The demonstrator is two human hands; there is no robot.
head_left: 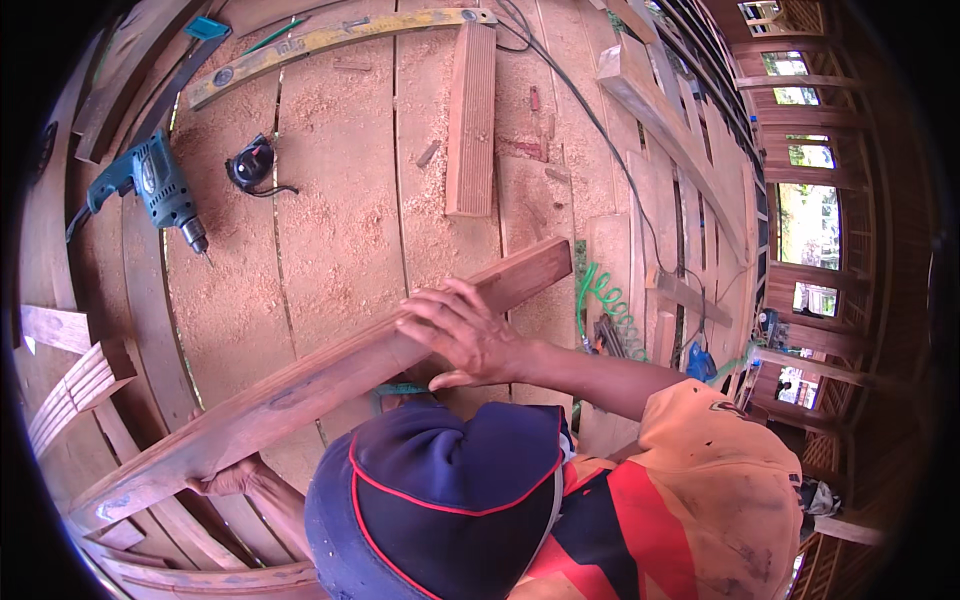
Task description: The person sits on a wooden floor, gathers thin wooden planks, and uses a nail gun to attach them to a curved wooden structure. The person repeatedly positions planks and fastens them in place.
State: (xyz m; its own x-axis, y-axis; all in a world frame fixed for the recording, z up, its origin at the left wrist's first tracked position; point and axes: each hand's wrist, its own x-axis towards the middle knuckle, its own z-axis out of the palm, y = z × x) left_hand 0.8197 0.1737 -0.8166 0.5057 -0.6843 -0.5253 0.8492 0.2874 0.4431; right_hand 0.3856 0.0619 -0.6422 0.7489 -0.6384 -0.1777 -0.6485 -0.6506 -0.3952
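Note:
A long reddish-brown wooden plank [310, 385] slants across the middle, its near end at the lower left and its far end toward the right. My right hand [463, 332] is laid over the upper part of the plank, fingers across its top and thumb on the near side. Lower left, my left hand [232, 476] grips the plank from its underside, with fingertips just showing past the far edge. A dark cap covers part of the lower view. Something teal shows under the plank beside the cap; I cannot tell what it is.
Sawdust covers the board floor [340, 180]. On it lie a teal power drill [160, 185], a black tape measure [253, 165], a yellow spirit level [340, 40] and a grooved timber block [471, 130]. A black cable [590, 115] and green coiled hose [605, 290] run at right.

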